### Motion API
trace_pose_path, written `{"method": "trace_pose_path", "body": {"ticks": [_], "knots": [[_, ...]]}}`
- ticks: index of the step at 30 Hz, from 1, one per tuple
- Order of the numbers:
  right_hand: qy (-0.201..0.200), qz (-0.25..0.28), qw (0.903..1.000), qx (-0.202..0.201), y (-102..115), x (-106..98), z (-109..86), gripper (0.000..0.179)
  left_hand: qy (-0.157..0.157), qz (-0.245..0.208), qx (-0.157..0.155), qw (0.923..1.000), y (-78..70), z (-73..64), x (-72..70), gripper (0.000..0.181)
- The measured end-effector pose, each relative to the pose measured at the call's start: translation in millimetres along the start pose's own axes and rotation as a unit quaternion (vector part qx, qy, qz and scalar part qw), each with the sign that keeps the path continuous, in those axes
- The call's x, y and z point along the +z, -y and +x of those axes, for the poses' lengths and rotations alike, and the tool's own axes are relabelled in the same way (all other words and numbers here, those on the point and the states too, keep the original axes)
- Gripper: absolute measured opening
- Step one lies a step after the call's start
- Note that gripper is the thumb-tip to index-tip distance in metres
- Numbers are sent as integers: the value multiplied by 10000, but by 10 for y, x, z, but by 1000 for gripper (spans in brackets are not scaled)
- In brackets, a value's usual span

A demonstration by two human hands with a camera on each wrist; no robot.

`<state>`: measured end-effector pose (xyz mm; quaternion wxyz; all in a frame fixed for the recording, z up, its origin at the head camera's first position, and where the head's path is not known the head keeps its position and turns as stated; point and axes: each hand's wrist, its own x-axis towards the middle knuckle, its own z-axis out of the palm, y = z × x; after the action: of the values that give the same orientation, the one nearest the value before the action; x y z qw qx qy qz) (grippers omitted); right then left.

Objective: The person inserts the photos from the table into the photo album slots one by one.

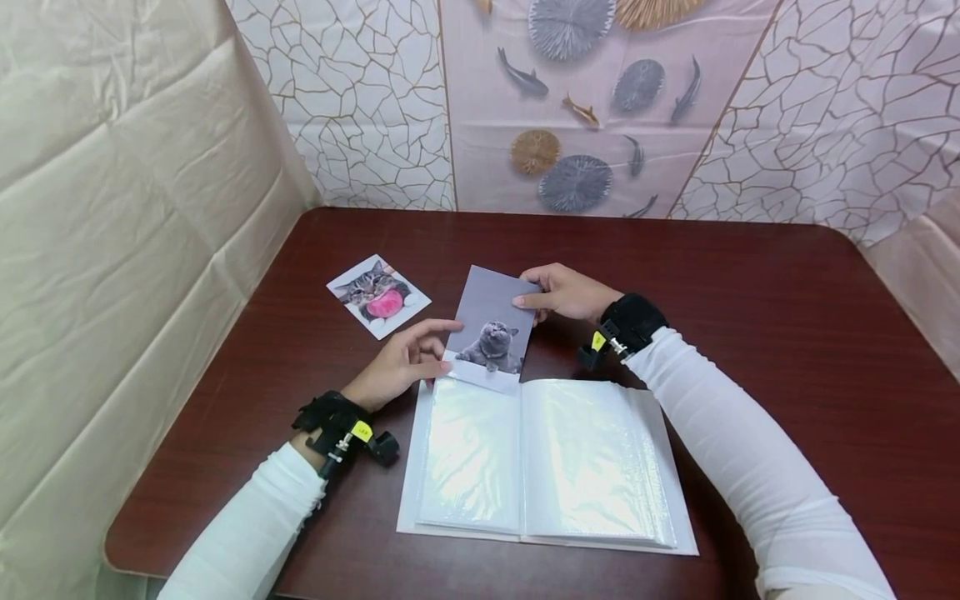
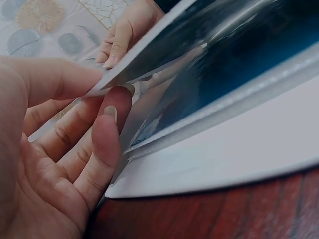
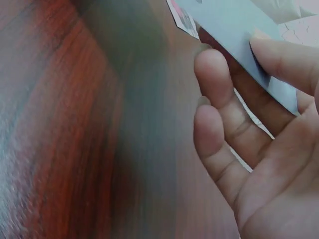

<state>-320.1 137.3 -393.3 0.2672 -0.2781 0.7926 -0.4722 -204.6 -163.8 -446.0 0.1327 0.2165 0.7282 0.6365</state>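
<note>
A grey cat photo (image 1: 491, 304) is held between both hands above the top edge of an open photo album (image 1: 686, 525). My left hand (image 1: 408, 358) pinches the photo's lower left corner, its index finger along the left edge. At the upper right edge, my right hand (image 1: 573, 292) grips the photo with the thumb on the front and fingers behind. The photo's bottom overlaps the top of the left clear pocket (image 1: 472, 458). In the left wrist view, the thumb and fingers sit right at the pocket's opening (image 2: 144, 82).
A second photo (image 1: 367, 287), of a tabby cat with something pink, lies on the dark red wooden table (image 1: 787, 333) at the back left. Patterned cloth (image 1: 375, 108) hangs behind the table, and a cream cloth (image 1: 135, 250) hangs along the left.
</note>
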Motion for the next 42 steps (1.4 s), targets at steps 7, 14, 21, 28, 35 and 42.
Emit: {"method": "trace_pose_path", "body": {"ticks": [7, 14, 21, 28, 35, 42], "knots": [[-157, 315, 9992, -165, -1, 35, 17, 22, 7, -36, -72, 10000, -23, -9, 6, 53], [-231, 465, 9983, -259, 35, 90, 21, 46, 45, -10, -83, 10000, -23, -17, 11, 52], [-389, 161, 9983, -400, 63, 128, 25, 48, 72, 53, -73, 9999, -26, -11, 11, 50], [-333, 107, 9979, -538, 87, 132, 29, 48, 36, 95, -160, 9998, -31, -3, 12, 50], [-392, 262, 9973, -567, 83, 164, 21, 49, 31, 292, -182, 9994, -48, -9, 25, 44], [-515, 149, 9964, -651, 118, 205, 33, 48, -23, 616, -96, 9981, -41, -20, 26, 36]]}}
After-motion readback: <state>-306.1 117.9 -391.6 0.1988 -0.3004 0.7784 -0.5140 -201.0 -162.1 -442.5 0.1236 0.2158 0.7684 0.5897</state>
